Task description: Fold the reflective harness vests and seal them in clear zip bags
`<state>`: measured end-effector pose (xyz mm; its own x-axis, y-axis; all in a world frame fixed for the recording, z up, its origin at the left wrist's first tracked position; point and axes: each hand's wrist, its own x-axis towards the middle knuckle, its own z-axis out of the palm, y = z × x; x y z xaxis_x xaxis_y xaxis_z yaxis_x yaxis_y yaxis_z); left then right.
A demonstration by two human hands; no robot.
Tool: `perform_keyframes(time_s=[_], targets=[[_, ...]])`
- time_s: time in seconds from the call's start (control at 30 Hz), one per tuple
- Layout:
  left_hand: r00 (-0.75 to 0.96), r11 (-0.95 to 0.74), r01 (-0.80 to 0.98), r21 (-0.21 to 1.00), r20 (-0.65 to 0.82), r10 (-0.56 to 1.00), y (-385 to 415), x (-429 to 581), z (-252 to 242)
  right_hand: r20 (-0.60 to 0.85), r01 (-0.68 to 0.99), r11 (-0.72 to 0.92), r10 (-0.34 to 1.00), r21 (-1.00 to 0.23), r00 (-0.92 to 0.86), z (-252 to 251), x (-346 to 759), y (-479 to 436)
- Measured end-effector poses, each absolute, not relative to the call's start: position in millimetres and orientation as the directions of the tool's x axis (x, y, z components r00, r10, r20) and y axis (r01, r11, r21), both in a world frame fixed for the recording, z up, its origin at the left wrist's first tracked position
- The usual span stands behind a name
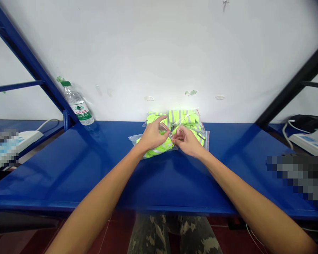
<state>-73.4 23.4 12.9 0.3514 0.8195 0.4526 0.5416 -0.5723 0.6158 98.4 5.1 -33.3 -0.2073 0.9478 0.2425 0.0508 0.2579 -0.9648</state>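
Several clear zip bags with folded neon-yellow and grey-striped cloth lie near the wall at the middle of the blue table. My left hand (154, 134) is over the front left bag (157, 151), its index finger raised and its thumb at the bag's upper edge. At the right end of that edge, my right hand (187, 140) pinches the plastic between thumb and finger. Behind my right hand lies another bag (201, 138), and a further bag (184, 116) rests against the wall. Part of a bag (154, 117) shows behind my left hand.
A water bottle (81, 107) with a green cap stands at the table's back left, near the blue frame post (66, 120). The blue table (100, 176) has pixelated items at its right edge. White devices sit beyond both sides.
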Motion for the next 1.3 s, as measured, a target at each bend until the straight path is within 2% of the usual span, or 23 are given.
perform_keyframes(time_s=[0.27,0.47,0.7,1.03,1.17,1.3], targets=[[0.432,-0.577,0.585,0.570,0.383,0.817,20.1,-71.4,11.4,0.321,0.093,0.343,0.927,-0.935,-0.195,-35.1,99.3,6.2],[0.447,-0.601,0.599,0.529,0.401,0.799,18.7,-68.0,5.3,0.347,0.153,0.382,0.913,-0.912,-0.213,-39.9,97.7,6.3],[0.388,-0.562,0.587,0.583,0.407,0.827,24.4,-68.4,-3.1,0.309,0.260,0.378,0.912,-0.889,-0.270,-44.1,100.8,8.5],[0.257,-0.538,0.636,0.553,0.505,0.824,40.1,-82.2,-10.0,0.433,0.486,0.561,0.827,-0.670,-0.358,-46.6,92.0,-6.1],[0.242,-0.538,0.639,0.550,0.520,0.819,39.7,-82.6,-10.5,0.445,0.511,0.566,0.824,-0.647,-0.350,-47.1,90.8,-9.1],[0.232,-0.529,0.639,0.558,0.517,0.824,37.8,-81.8,-9.7,0.401,0.482,0.575,0.814,-0.661,-0.421,-47.2,93.9,-11.4]])
